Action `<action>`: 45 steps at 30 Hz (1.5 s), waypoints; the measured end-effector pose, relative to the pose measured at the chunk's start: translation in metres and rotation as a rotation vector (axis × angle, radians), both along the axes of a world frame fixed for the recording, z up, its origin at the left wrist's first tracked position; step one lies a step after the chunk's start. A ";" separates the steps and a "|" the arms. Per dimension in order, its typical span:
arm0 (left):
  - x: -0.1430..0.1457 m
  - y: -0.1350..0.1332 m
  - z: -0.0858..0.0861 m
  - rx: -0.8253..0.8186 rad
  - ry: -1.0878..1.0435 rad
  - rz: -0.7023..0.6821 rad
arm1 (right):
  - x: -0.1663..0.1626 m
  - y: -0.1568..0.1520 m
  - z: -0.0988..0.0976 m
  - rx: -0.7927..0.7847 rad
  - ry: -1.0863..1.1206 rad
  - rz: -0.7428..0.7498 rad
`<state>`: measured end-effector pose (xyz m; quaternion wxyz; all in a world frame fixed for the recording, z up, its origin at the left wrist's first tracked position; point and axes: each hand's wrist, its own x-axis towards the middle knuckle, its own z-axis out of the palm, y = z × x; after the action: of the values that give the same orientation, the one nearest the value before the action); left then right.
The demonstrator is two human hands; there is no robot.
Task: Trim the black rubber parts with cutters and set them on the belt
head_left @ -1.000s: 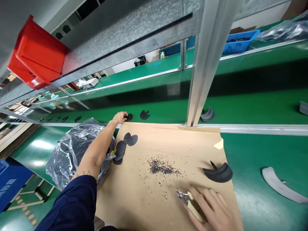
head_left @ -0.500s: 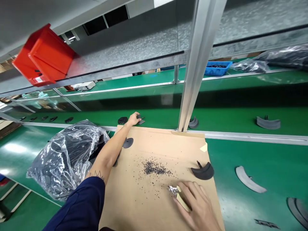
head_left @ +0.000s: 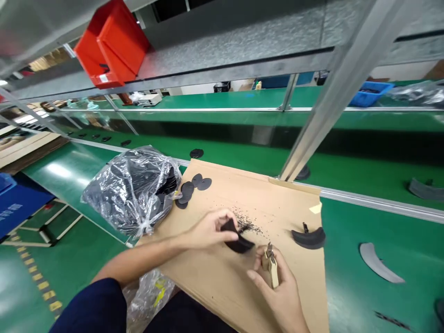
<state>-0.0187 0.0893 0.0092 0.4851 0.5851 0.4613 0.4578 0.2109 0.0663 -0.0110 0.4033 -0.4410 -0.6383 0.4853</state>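
My left hand (head_left: 211,229) pinches a flat black plastic part (head_left: 236,238) above the brown cardboard sheet (head_left: 222,282). My right hand (head_left: 277,289) is closed round small cutters with cream handles (head_left: 271,267), whose metal tip points up, just right of the part. A scatter of black trimmings (head_left: 247,222) lies on the cardboard behind the part. A curved black piece (head_left: 308,237) rests near the cardboard's right edge. Several black discs (head_left: 190,188) lie at the cardboard's far left corner.
A clear plastic bag of black parts (head_left: 133,189) sits left of the cardboard. The green conveyor belt (head_left: 364,171) behind carries more black and grey pieces (head_left: 378,262). A slanted aluminium post (head_left: 333,97) rises at the back; a red bin (head_left: 113,44) sits overhead.
My left hand came back from the conveyor edge with a black part and now holds it over the cardboard. My right hand lifted the cutters off the cardboard toward the part.
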 end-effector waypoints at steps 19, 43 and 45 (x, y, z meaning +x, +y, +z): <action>-0.102 0.070 -0.020 -0.039 0.654 0.551 | 0.006 -0.011 0.010 -0.407 0.252 -0.121; -0.005 -0.057 0.016 0.237 0.346 0.093 | -0.014 -0.015 0.022 -0.494 0.254 0.088; 0.001 -0.052 0.021 0.376 0.436 0.078 | -0.011 -0.017 0.024 -0.479 0.227 0.126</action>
<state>-0.0182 0.0371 0.0299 0.2397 0.7311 0.4840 0.4168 0.2001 0.0496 0.0134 0.3257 -0.4259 -0.4822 0.6928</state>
